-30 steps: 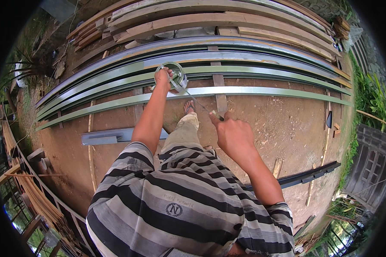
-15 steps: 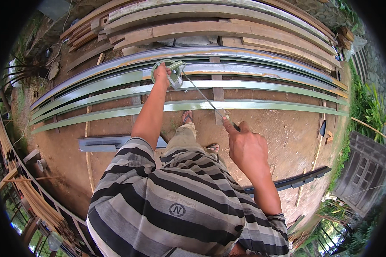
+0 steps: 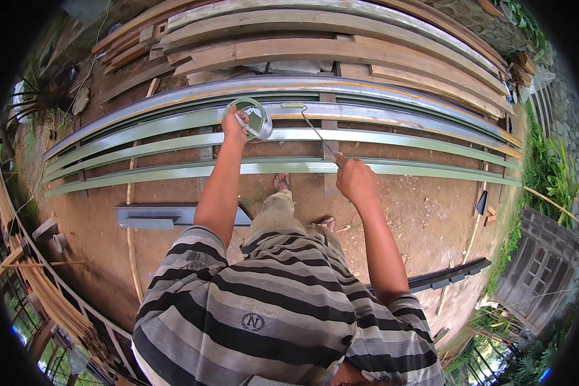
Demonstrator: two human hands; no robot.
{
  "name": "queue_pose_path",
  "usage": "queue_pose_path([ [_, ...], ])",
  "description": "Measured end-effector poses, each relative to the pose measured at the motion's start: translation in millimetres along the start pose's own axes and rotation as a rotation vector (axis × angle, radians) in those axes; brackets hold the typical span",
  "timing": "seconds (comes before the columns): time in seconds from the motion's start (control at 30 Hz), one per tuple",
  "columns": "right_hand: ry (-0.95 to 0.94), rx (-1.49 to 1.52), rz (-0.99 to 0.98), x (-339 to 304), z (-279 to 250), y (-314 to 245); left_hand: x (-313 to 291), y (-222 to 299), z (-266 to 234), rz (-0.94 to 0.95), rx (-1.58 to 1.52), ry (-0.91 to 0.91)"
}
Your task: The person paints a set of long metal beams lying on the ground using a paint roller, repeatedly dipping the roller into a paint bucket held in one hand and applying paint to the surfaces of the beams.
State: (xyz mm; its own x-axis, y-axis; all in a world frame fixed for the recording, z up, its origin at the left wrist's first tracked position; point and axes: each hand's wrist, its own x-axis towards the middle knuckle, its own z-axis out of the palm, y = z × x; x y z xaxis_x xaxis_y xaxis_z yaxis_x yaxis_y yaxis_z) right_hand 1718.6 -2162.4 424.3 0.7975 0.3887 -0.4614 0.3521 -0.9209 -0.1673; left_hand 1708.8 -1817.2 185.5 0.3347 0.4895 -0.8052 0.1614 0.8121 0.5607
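My left hand (image 3: 235, 123) is closed on the rim of a paint can (image 3: 266, 128) with green paint inside, held tilted over the metal beams. In my right hand (image 3: 357, 180), fingers wrapped round the handle, is a small paint roller (image 3: 294, 105) on a long bent wire. Its green sleeve lies along the silvery metal beam (image 3: 373, 114), apparently touching it. This beam is green on its left stretch and bare with orange-brown streaks on the right. Closer to me run two narrower beams with light green faces, the middle beam (image 3: 392, 136) and the near beam (image 3: 392, 167).
Beyond them lies another silvery beam (image 3: 341, 83), then stacked timber planks (image 3: 270, 51). Dark cross supports (image 3: 330, 145) sit beneath the beams. Short metal profiles lie on the dirt at left (image 3: 154, 215) and right (image 3: 450, 275). My sandalled feet stand near the closest beam.
My right hand has moved the roller out of the paint can, to the right and onto the silvery beam. My left hand still holds the can, which is now tilted a little differently.
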Motion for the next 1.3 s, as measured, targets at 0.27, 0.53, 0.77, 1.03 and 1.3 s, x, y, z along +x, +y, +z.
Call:
queue_pose_path([
  [0.27, -0.08, 0.022, 0.021, 94.6, 127.8, 35.1, -57.0, 21.8, -42.7, 0.014, -0.115, -0.085],
  [0.53, -0.214, 0.065, 0.029, 69.1, 139.0, 73.2, -109.6, 1.2, -104.6, 0.069, -0.142, 0.041],
  [0.77, -0.208, 0.146, 0.007, 79.8, 152.4, 85.2, -156.0, -17.2, -123.2, 0.089, -0.185, 0.177],
  [1.03, -0.213, 0.079, -0.1, 93.4, 137.4, 96.9, -180.6, -37.2, -143.4, 0.082, -0.221, 0.255],
  [1.3, -0.279, 0.015, -0.017, 97.8, 90.3, 123.7, -182.2, -41.8, -166.8, 0.053, -0.293, 0.28],
])
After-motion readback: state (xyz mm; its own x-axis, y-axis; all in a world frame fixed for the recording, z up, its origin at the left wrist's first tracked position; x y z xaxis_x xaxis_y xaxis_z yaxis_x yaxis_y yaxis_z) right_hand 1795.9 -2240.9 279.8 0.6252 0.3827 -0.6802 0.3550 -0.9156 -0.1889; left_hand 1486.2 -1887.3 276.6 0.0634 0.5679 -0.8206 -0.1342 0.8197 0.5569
